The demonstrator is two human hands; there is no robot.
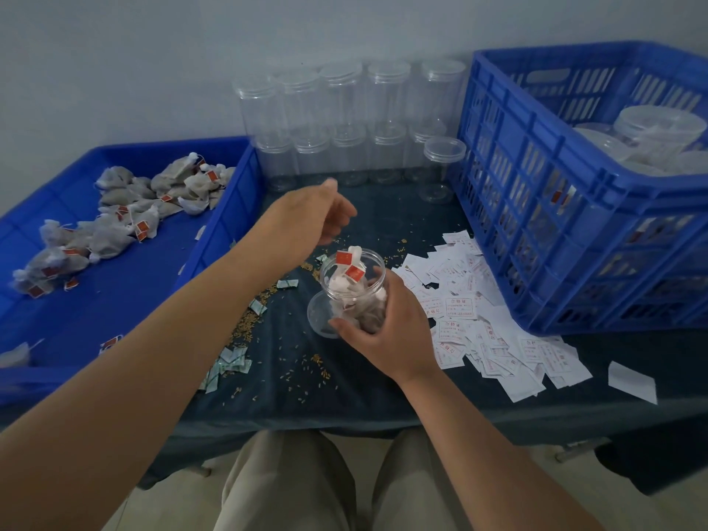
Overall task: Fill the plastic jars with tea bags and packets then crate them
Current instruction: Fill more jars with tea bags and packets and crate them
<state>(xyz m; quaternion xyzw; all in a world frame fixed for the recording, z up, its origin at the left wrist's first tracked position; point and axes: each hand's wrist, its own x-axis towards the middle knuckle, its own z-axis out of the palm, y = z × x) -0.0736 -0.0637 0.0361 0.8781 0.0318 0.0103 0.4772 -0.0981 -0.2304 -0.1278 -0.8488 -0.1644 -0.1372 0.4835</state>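
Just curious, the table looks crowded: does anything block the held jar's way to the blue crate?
Nothing upright does. Only flat white slips lie between the jar in the right hand and the crate.

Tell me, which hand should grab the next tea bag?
Probably left. The left hand looks free and is nearest the tea bags in the blue tray; the right hand is busy holding the jar.
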